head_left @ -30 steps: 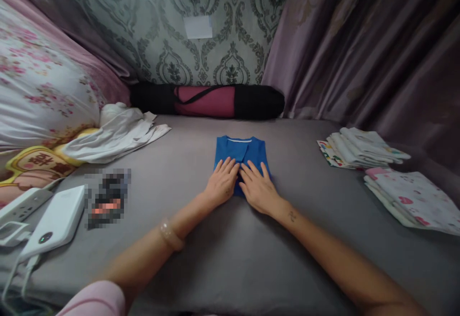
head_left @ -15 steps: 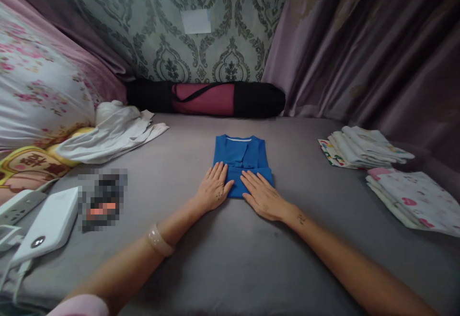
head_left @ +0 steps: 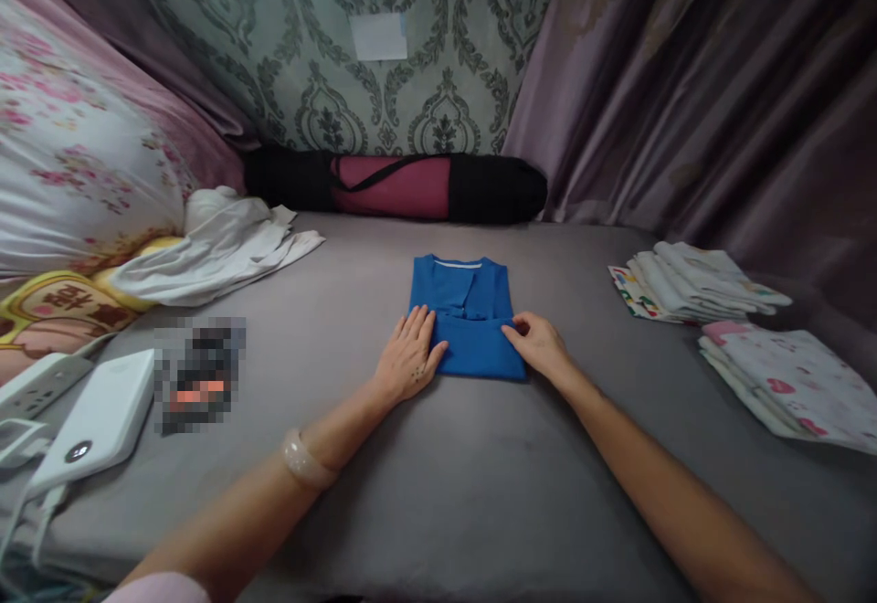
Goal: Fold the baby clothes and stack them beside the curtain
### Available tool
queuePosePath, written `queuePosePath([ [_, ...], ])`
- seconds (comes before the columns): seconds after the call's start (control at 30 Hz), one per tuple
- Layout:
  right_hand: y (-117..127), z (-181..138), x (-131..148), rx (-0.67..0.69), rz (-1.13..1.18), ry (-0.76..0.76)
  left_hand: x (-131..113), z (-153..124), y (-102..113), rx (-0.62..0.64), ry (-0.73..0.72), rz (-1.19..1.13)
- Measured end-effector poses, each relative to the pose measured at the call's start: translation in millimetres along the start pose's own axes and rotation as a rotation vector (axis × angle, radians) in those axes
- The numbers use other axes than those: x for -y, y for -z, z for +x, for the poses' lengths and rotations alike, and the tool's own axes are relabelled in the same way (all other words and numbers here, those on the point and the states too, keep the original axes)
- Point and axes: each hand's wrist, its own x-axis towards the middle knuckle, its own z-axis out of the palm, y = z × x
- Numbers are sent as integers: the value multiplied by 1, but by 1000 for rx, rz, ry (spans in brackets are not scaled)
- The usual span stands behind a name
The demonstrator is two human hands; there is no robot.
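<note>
A blue shirt lies folded on the grey bed sheet, its neckline with a pale inner band facing away from me. The lower part is folded up over the front, below the collar opening. My left hand rests flat on the shirt's left side, fingers stretched out. At the right end of the fold's upper edge, my right hand pinches the blue fabric between thumb and fingers. A pale bangle circles my left wrist.
Folded cloths and a pinkish-patterned folded cloth lie at right. A black and red long bag lies along the wall. At left are a crumpled white garment, a white power bank, a power strip and a blurred-out object.
My right hand has gone from lying flat on the shirt to pinching the fold's right corner. My left hand stays flat in place. The view has shifted slightly.
</note>
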Motion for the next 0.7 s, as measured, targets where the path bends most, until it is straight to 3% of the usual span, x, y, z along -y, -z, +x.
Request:
queuePosePath([
  [0.1, -1, 4, -4, 120, 373, -53, 0, 0, -2, -2, 4, -5],
  [0.17, 1, 5, -11, 176, 491, -73, 0, 0, -2, 9, 18, -3],
  [0.3, 6, 4, -22, -50, 123, 130, -2, 0, 1, -7, 32, 8],
  [0.4, 4, -4, -12, -186, -157, 337, -6, 0, 9, -91, -15, 31],
  [0.53, -21, -21, 23, -98, -303, 514, -10, 1, 11, -120, -141, 64],
  [0.7, -54, -37, 47, 87, -466, 599, -5, 2, -1, 45, -137, 81],
])
